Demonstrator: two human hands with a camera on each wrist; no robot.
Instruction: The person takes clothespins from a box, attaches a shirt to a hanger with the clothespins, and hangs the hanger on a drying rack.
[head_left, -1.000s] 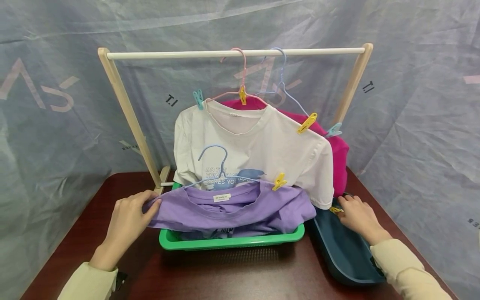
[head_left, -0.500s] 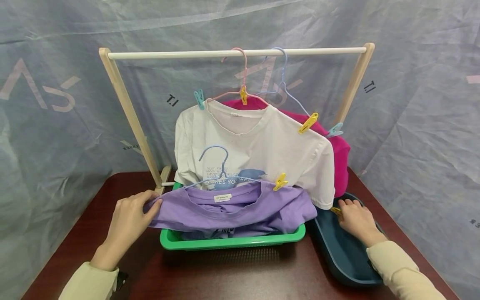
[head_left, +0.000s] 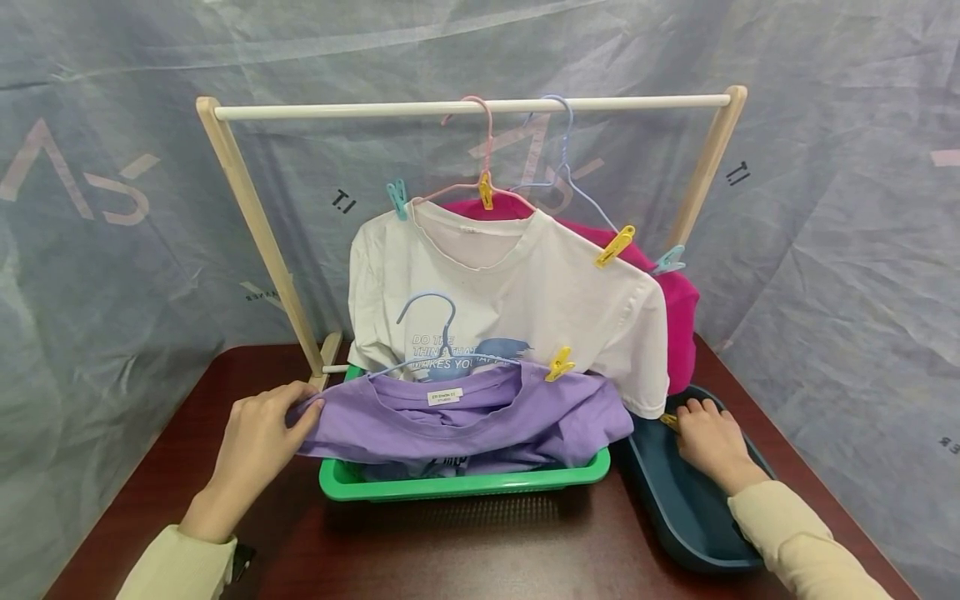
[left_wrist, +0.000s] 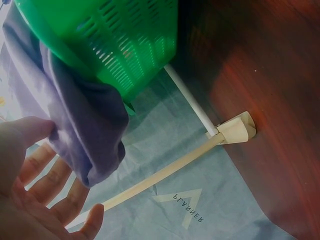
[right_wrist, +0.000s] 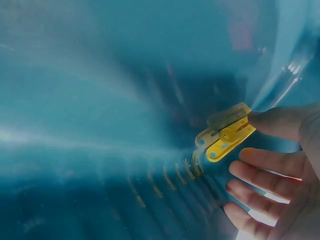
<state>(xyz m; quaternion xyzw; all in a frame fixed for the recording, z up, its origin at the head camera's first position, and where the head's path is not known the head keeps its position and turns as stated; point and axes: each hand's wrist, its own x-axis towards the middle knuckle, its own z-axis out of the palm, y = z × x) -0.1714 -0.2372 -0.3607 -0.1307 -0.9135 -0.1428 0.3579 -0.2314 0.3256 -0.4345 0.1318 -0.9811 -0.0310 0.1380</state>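
My left hand (head_left: 262, 437) pinches the sleeve end of a purple T-shirt (head_left: 442, 433); in the left wrist view the thumb lies on the cloth and the fingertips pass behind it. A blue wire hanger (head_left: 450, 333) sits in the shirt's neck, and a yellow clothespin (head_left: 560, 364) is clipped at the right shoulder. The shirt drapes over a green basket (head_left: 465, 485). My right hand (head_left: 712, 442) reaches into a dark blue tray (head_left: 712, 533). There its thumb tip is at the end of another yellow clothespin (right_wrist: 230, 135), with the other fingers spread loosely beside it.
Behind the basket stands a clothes rack with a white bar (head_left: 337, 110) and wooden posts. From it hang a white T-shirt (head_left: 465, 283) on a pink hanger and a magenta garment (head_left: 681, 333) on a blue hanger, with yellow and light blue clothespins.
My right hand has shifted slightly left and toward the front inside the tray, close to the yellow clothespin. The left hand and purple T-shirt stay in place.
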